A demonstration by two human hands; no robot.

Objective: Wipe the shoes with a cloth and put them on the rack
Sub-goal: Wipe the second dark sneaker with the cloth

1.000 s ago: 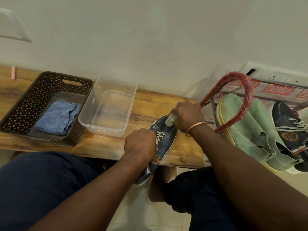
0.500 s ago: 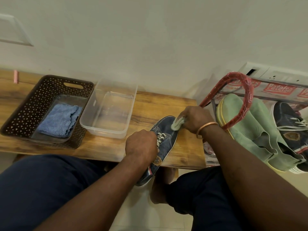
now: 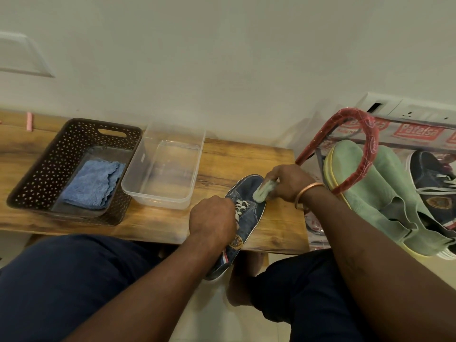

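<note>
Denim-blue shoe (image 3: 246, 213) lies on the bench (image 3: 278, 225) with its heel past the front edge, my left hand (image 3: 212, 223) clamped over its laces and my right hand (image 3: 288, 183) pinching the pale cloth (image 3: 262, 192) against its toe; if my left grip slackens, a hard rub could tip it off

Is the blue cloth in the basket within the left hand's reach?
Probably, once freed: the left hand grips the shoe, but the open-topped basket sits to its left with nothing covering the blue cloth.
</note>
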